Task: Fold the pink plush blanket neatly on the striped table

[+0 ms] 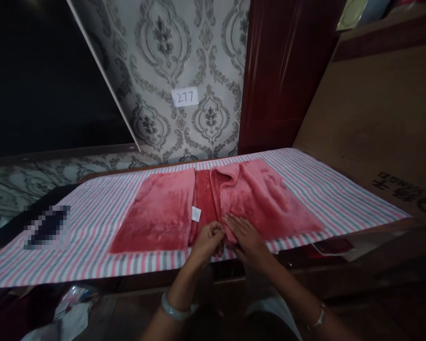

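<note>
A plush pink blanket (pixel 156 208) lies with its left and right sides folded inward, leaving a darker red strip (pixel 203 192) showing between them. A small white tag (pixel 196 214) sticks out from the left fold's edge. At the near edge, my left hand (pixel 209 242) is closed, its fingertips pinching at the corner of the right fold. My right hand (pixel 246 239) holds that same corner, fingers over the top and thumb low by the near edge. The right fold is wavy and bunched at its far end, while the left one lies flatter.
A striped cloth (pixel 92 222) covers the table beneath the blanket. A dark screen (pixel 49 80) stands at the back left, and a large cardboard box (pixel 383 113) at the right. A paper marked 277 (pixel 185 97) is on the patterned wall. Plastic packaging (pixel 73 303) lies below the table's left front.
</note>
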